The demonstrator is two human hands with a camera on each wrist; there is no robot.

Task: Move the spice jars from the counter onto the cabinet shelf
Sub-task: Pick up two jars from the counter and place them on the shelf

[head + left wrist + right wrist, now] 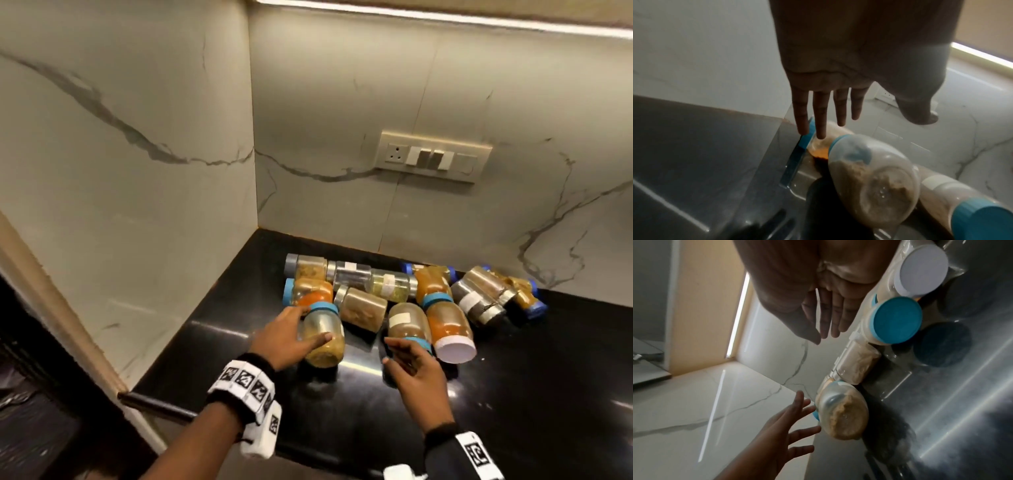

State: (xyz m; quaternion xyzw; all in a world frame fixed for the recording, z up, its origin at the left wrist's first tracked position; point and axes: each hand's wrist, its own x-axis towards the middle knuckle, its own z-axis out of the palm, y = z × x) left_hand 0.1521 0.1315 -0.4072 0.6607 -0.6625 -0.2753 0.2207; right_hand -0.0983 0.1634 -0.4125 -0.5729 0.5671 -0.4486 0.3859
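Observation:
Several spice jars lie on their sides in the corner of the black counter (513, 394). My left hand (308, 325) hovers with spread, straight fingers over a blue-lidded jar of tan powder (323, 342). The left wrist view shows that hand (873, 128) above the jar (875, 178), not gripping it. My right hand (388, 350) is open, fingers straight, just in front of a second blue-lidded jar (407, 322) with a white label. In the right wrist view this hand (825, 337) sits beside that jar's blue lid (897, 320), and the left hand (797, 423) spreads next to the tan jar (842, 415).
A white-lidded jar of orange spice (450, 329) lies right of my right hand. More jars with silver, grey and dark blue lids crowd the back. Marble walls close the corner at left and behind, with a switch plate (433, 156) and a light strip overhead.

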